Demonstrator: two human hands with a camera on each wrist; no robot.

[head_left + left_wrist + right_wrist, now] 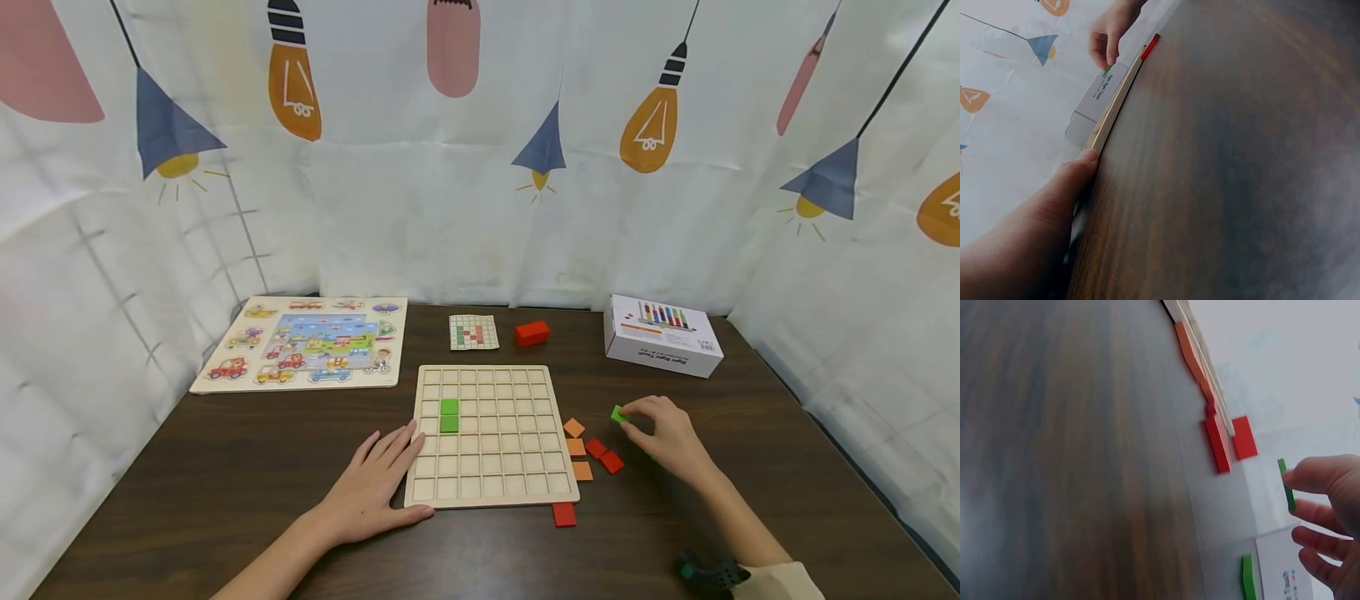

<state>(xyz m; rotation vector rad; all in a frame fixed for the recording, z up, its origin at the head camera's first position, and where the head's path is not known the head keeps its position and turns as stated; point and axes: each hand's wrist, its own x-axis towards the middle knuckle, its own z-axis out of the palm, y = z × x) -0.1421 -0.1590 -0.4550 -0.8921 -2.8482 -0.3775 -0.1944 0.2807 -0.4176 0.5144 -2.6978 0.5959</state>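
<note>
Between thumb and fingertips my right hand [663,433] pinches a small green square tile [618,414], raised off the table right of the wooden grid board [491,492]. The right wrist view shows the same green tile [1287,485] edge-on. My left hand [378,479] lies at the board's left side, fingers extended along the edge and thumb near the lower left corner. Two green tiles [449,416] sit in neighbouring cells of one column. Another green tile [1247,578] lies below the right hand, mostly hidden in the head view.
Orange tiles [582,472] and red tiles [612,462] lie along the board's right side, one red tile [564,514] at its lower corner. Behind are a pattern card [474,343], a red block [532,333], a white box [663,354] and a picture puzzle board [225,385].
</note>
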